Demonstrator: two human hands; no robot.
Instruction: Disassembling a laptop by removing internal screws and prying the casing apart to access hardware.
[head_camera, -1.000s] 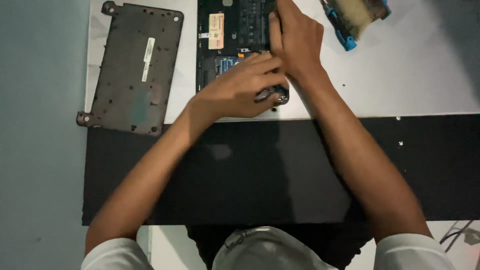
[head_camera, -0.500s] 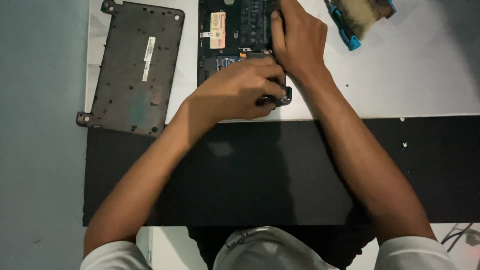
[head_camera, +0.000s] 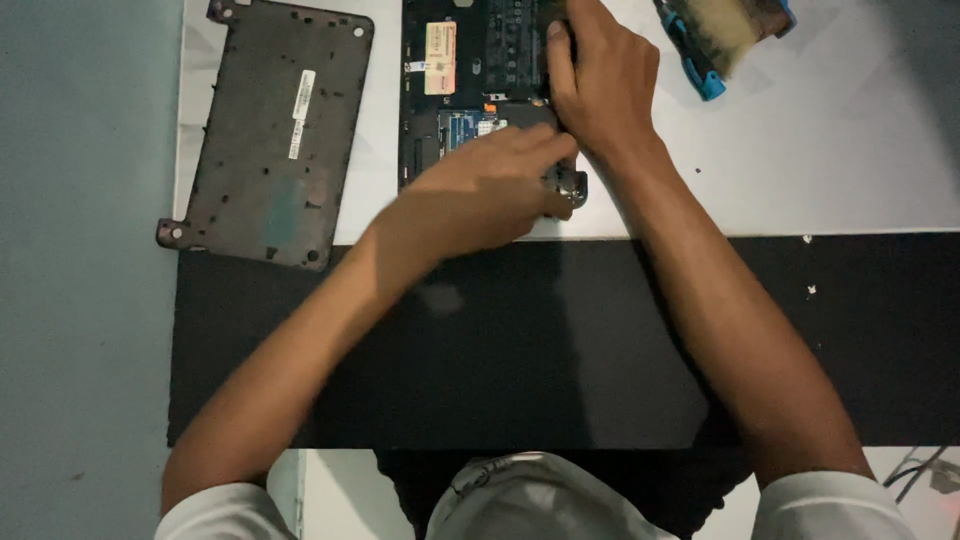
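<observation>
White surface (head_camera: 860, 160) with black mat: opened laptop (head_camera: 470, 90) lying at upper centre of frame.
Left hand (head_camera: 480, 195) and right hand (head_camera: 605, 85) are pressing curled fingers onto its internals; grasp unclear. Slipping risks damaging the exposed board.

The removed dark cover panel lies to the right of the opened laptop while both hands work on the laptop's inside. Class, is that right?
Not quite. The head view shows the cover panel lying to the left of the opened laptop. Both the left hand and right hand do rest on its inside.
</observation>
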